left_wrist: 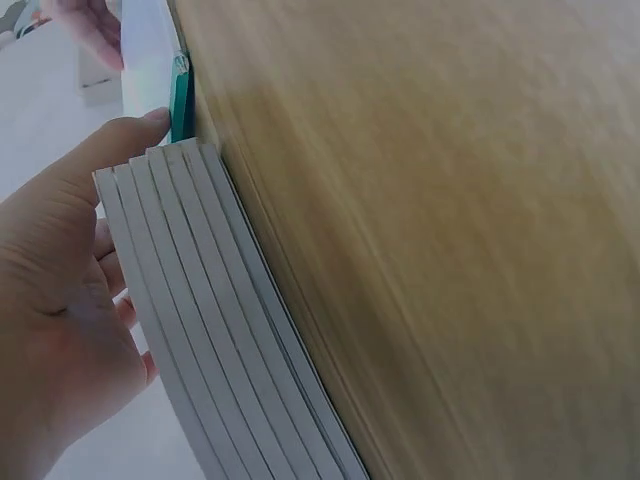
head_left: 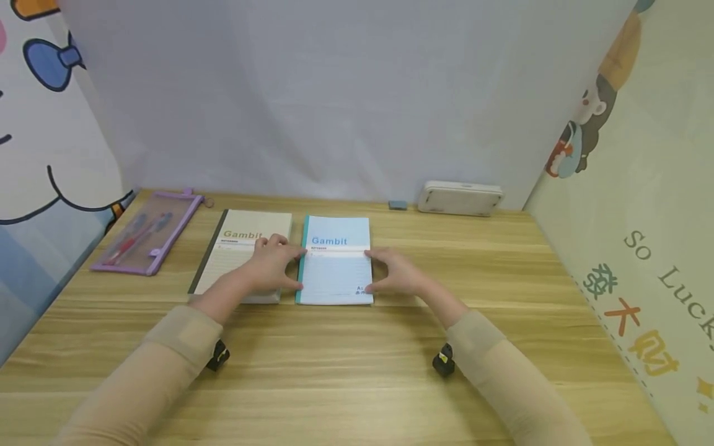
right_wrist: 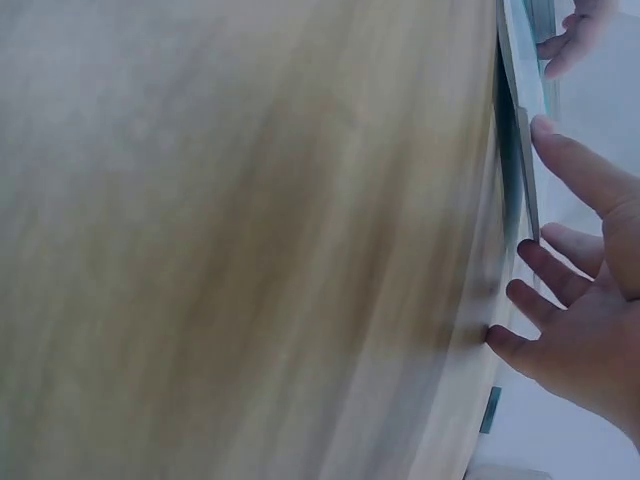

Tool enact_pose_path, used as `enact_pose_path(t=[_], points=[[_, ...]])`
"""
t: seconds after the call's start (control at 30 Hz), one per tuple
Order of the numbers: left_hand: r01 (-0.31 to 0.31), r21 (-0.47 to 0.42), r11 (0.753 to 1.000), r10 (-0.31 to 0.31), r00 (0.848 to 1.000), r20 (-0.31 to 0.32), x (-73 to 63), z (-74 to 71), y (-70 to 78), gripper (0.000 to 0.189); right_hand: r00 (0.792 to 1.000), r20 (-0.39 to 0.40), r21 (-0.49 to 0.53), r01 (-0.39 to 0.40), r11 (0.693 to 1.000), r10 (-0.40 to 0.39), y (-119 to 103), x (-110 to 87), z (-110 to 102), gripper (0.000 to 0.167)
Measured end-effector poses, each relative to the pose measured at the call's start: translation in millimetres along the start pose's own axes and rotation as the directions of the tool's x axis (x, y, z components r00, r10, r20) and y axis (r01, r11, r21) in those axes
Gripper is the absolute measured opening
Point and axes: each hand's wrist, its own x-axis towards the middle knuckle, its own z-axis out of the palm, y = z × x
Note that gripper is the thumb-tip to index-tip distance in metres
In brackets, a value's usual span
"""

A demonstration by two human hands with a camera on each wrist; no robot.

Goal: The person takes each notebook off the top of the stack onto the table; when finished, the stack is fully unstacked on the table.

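Observation:
A blue notebook marked Gambit, with a teal spine strip, lies upright to me at the middle of the table. My left hand reaches across a beige notebook, thumb and forefinger at the blue notebook's left edge. In the left wrist view, several notebooks show stacked, and the thumb meets the teal spine's corner. At the opposite edge, my right hand has thumb and fingers spread along the blue notebook's side. The right wrist view shows these fingers extended, with a dark gap under the notebook's edge.
A mesh pencil pouch with purple trim and pens inside lies at the far left. Along the back edge stand a small grey-blue block and a white case. Printed cloths and a pale backdrop surround the wooden table.

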Motion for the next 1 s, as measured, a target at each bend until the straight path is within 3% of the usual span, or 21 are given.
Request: enact_pose_path(t=[0.17, 0.47, 0.77, 1.0], points=[[0.008, 0.076, 0.997, -0.01, 1.0, 0.023, 2.3, 1.2, -0.6, 0.075, 0.999, 0.02, -0.04, -0.033, 0.999, 0.034, -1.5, 1.6, 4.1, 0.085], [-0.02, 0.125, 0.992, 0.016, 0.999, 0.032, 3.6, -2.3, 1.3, 0.071, 0.999, 0.003, -0.057, -0.048, 0.997, 0.048, -2.7, 0.2, 5.6, 0.081], [-0.037, 0.04, 0.999, 0.039, 0.998, -0.047, -10.3, -13.0, 1.0, 0.072, 1.0, -0.008, -0.043, 0.008, 0.999, -0.009, -9.9, 0.4, -2.5, 0.085], [-0.026, -0.023, 0.999, 0.023, 0.994, -0.107, -26.2, -29.7, -11.9, 0.075, 0.998, -0.018, -0.024, 0.064, 0.998, -0.064, -30.9, -0.9, -14.6, 0.084]])
